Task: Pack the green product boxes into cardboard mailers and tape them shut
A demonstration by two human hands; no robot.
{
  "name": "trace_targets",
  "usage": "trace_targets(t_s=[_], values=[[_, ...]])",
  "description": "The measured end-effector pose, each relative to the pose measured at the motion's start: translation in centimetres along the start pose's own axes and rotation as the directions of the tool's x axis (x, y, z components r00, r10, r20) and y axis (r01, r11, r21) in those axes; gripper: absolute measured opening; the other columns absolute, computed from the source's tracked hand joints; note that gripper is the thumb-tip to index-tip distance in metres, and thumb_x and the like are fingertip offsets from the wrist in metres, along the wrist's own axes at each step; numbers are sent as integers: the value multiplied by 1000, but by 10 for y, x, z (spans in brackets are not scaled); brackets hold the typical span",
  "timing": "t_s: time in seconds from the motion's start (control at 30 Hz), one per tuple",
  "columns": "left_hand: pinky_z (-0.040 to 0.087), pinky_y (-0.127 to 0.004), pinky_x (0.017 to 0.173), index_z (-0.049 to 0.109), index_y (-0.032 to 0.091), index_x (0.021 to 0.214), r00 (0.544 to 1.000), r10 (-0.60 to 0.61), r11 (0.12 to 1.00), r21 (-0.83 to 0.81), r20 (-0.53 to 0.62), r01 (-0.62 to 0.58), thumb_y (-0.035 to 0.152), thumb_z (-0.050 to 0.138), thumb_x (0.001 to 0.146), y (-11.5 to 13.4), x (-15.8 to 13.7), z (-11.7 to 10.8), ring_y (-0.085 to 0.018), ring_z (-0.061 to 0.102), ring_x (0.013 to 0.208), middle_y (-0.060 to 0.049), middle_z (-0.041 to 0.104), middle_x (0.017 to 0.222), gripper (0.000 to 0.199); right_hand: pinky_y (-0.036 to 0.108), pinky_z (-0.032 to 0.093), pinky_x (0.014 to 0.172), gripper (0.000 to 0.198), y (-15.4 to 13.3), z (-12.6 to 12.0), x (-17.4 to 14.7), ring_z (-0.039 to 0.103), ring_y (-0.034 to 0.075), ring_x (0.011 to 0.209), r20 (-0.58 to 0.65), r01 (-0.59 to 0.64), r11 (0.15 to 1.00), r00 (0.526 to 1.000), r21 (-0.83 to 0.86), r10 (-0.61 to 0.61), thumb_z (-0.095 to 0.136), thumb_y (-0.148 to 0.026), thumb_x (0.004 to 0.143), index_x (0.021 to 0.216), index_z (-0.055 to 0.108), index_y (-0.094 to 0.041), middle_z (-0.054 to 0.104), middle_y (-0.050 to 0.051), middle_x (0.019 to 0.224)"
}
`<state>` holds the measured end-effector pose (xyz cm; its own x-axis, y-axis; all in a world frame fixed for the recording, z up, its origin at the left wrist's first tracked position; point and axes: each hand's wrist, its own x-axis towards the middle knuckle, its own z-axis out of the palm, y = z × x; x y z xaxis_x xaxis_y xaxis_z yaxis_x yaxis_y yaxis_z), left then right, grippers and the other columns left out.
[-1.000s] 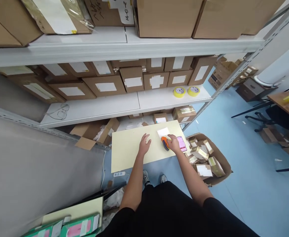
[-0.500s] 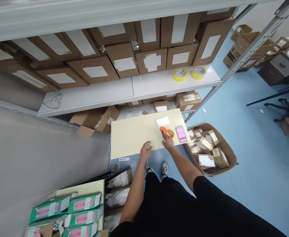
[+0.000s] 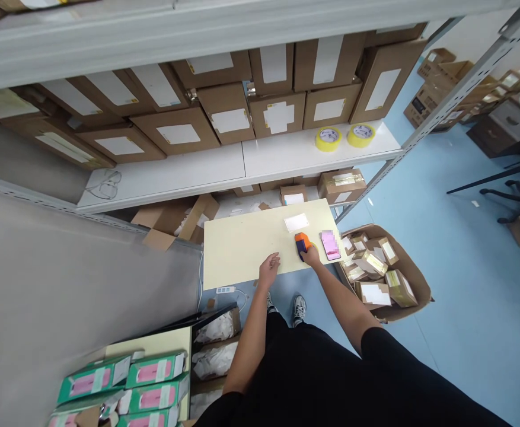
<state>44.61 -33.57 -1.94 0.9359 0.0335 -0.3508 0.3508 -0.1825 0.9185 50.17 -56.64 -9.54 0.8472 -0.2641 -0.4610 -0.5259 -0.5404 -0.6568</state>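
In the head view, my right hand [image 3: 311, 255] is closed around an orange and dark-blue tape dispenser [image 3: 303, 242] at the right part of a pale yellow board table [image 3: 237, 243]. A bit of yellow tape shows beside that hand. My left hand [image 3: 269, 268] is at the table's front edge, holding nothing, its fingers loosely bent and apart. Behind the dispenser lies a white card or label [image 3: 296, 222]. To the right of my right hand is a phone with a pink screen [image 3: 330, 244], partly blurred.
Behind the table stands a white shelf [image 3: 215, 172] with brown cartons [image 3: 178, 135] and two yellow tape rolls [image 3: 328, 138]. A large carton of small boxes [image 3: 408, 270] is on the floor at right. Green-and-pink boxes [image 3: 153, 372] fill the lower left. A power strip [image 3: 225, 290] lies below the table.
My right hand has turned the tape dispenser, so its dark-blue side now shows more. My left hand has curled its fingers slightly. The whole view has shifted a little.
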Motion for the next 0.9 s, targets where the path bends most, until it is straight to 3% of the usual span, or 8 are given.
trace_targets(t_s=[0.1, 0.23, 0.3, 0.4, 0.53, 0.67, 0.77, 0.9], values=[[56, -41, 98, 71, 17, 125, 1000, 24, 998, -53, 9, -23, 40, 66, 88, 14, 11, -6, -20, 73, 89, -11, 76, 105, 44, 39, 57, 82, 29, -15, -25, -10, 72, 29, 88, 44, -45, 964, 998, 263, 34, 70, -48, 77, 84, 70, -20, 75, 7, 81], [57, -39, 94, 71, 16, 124, 996, 85, 989, -120, 8, -83, 37, 65, 87, 43, 26, -19, -19, 73, 86, -10, 76, 102, 42, 37, 57, 81, 41, -57, -51, -30, 73, 26, 85, 32, 22, 711, 998, 703, -62, 71, -59, 75, 88, 69, -19, 76, 5, 79], [57, -39, 93, 71, 15, 122, 992, 129, 982, -144, 9, -126, 35, 65, 87, 62, 34, -28, -18, 73, 85, -9, 76, 101, 41, 36, 56, 85, 43, -85, -60, -43, 72, 25, 88, -14, 99, 598, 989, 795, -145, 77, -57, 71, 90, 67, -20, 77, 4, 84], [57, -39, 93, 72, 15, 119, 983, 183, 971, -159, 12, -178, 32, 66, 86, 94, 46, -47, -18, 74, 85, -8, 77, 98, 38, 36, 55, 90, 44, -126, -69, -62, 70, 23, 90, -72, 220, 533, 956, 817, -284, 82, -54, 70, 93, 64, -22, 77, 4, 92], [58, -40, 93, 74, 16, 116, 967, 255, 957, -142, 1, -252, 31, 67, 87, 142, 58, -75, -19, 75, 85, -9, 78, 98, 34, 35, 55, 88, 44, -166, -81, -83, 68, 22, 88, -115, 407, 582, 874, 704, -472, 79, -52, 77, 104, 58, -25, 73, 2, 95], [60, -40, 93, 76, 16, 116, 930, 368, 925, -109, 14, -365, 36, 68, 90, 191, 59, -101, -20, 75, 90, -11, 79, 102, 33, 35, 53, 80, 39, -190, -97, -98, 64, 22, 84, -143, 629, 708, 771, 321, -621, 74, -48, 82, 106, 53, -26, 69, 2, 92], [59, -38, 95, 76, 19, 118, 838, 544, 839, -52, 42, -542, 37, 66, 94, 227, 51, -118, -21, 74, 102, -11, 78, 113, 32, 35, 52, 80, 27, -204, -111, -106, 62, 23, 86, -148, 735, 678, 670, 0, -727, 70, -41, 87, 103, 54, -24, 67, 5, 96], [58, -36, 97, 76, 24, 124, 669, 728, 671, 45, 151, -740, 34, 65, 96, 265, 39, -138, -21, 69, 115, -9, 73, 129, 32, 37, 52, 83, 16, -223, -125, -113, 61, 26, 93, -84, 814, 547, 542, -197, -836, 64, -32, 93, 102, 55, -24, 67, 10, 103]])
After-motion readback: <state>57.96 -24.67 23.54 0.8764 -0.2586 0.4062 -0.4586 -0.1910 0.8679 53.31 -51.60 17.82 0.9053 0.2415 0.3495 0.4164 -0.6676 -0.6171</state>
